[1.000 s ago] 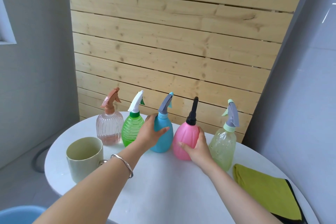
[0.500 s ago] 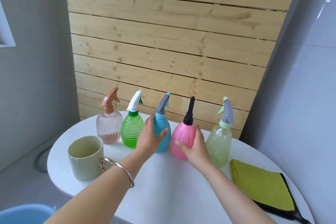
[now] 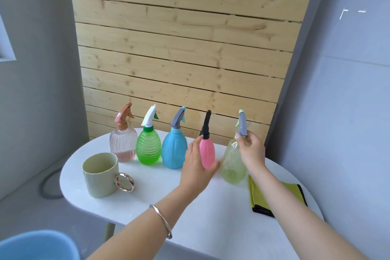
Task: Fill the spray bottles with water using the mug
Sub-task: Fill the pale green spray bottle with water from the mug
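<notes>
Five spray bottles (image 3: 174, 150) line the counter's (image 3: 211, 221) far edge. The right hand (image 3: 252, 150) pinches the neck of the pale green bottle (image 3: 231, 164) at the row's right end. The left hand (image 3: 197, 167), fingers straight, is spread before the pink bottle (image 3: 207, 151). The mug (image 3: 100, 175) stands near the left edge, with bare counter towards the near edge.

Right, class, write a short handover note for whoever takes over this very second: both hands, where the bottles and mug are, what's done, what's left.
Left hand: open, fingers straight, in front of the pink bottle; contact unclear.
Right hand: grip pinching the pale green bottle at its neck, under the grey spray head.
Peach bottle, green bottle, blue bottle: upright, further left in the row.
Mug: upright, front left of the table.
Done: nothing visible; all five spray heads still on.
Left: open each bottle, fill using the mug, recap.
</notes>
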`<state>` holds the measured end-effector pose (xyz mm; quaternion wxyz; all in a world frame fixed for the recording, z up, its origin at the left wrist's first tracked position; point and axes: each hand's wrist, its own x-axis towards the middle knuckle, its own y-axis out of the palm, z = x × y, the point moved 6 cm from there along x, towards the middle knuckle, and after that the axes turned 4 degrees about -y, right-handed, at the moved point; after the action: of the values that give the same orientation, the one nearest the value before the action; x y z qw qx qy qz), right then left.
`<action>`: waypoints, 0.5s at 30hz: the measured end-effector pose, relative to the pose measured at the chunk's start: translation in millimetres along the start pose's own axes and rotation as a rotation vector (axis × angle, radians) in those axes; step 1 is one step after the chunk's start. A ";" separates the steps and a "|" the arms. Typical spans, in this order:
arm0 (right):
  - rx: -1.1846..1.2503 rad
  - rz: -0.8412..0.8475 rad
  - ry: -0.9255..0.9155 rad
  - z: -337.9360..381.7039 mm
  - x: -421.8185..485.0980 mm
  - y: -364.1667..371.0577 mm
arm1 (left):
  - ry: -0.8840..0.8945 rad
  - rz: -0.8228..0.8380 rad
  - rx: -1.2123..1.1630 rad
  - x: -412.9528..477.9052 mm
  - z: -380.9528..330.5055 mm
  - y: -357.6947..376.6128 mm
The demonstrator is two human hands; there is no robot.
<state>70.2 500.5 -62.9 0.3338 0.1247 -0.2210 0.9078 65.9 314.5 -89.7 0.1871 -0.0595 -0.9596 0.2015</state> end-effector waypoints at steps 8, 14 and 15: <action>0.322 0.076 -0.057 67.5 -59.3 -19.1 | -0.054 0.234 -0.053 -29.3 -28.6 0.8; 0.586 0.252 -0.002 114.6 -85.5 -16.5 | -0.206 0.277 -0.257 -55.6 -42.7 -45.0; 0.619 0.298 0.023 121.1 -88.5 -12.8 | -0.232 0.328 -0.301 -59.3 -45.3 -53.1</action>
<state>154.3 401.8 13.6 0.1463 0.1764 0.0530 0.9719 135.9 271.3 -49.4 0.0297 -0.2181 -0.9714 0.0894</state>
